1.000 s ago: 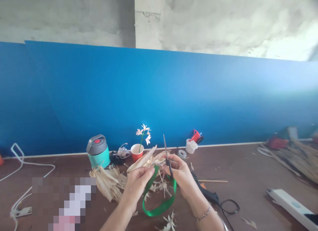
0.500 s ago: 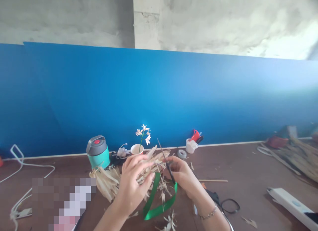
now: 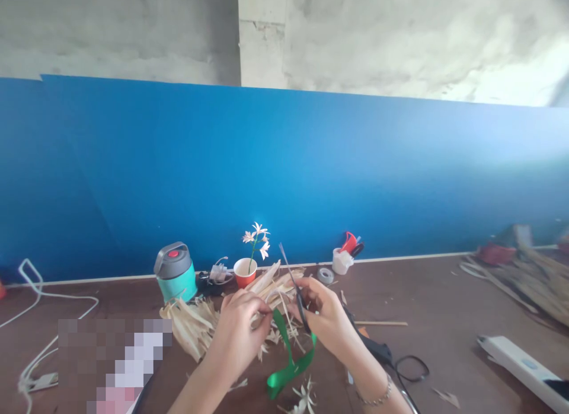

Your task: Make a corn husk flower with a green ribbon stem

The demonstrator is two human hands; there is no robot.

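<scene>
Nearest the person, below both hands, a green ribbon (image 3: 288, 368) is hanging in a twisted loop. It is in one piece as far as can be seen, and a small husk flower (image 3: 304, 396) is lying on the table (image 3: 444, 319) just beneath it. The left hand (image 3: 240, 331) is pinching the ribbon's upper end, fingers closed on it beside thin husk strips. The right hand (image 3: 326, 319), just beside it, is gripping scissors (image 3: 293, 283) with the blades pointing up and away and seemingly together. The ribbon's other end is running under this hand, and I cannot tell whether the fingers are clamping it. Left of the left hand, a heap of husks (image 3: 191, 325) is lying loose, so plenty of material seems unused. Right of the right hand, a glue gun (image 3: 373, 346) is lying idle. Beyond the hands, a red cup (image 3: 245, 273) is holding one finished flower stem (image 3: 256, 236). A flask (image 3: 175, 271) is standing to its left and a tape roll (image 3: 326, 276) to its right.
</scene>
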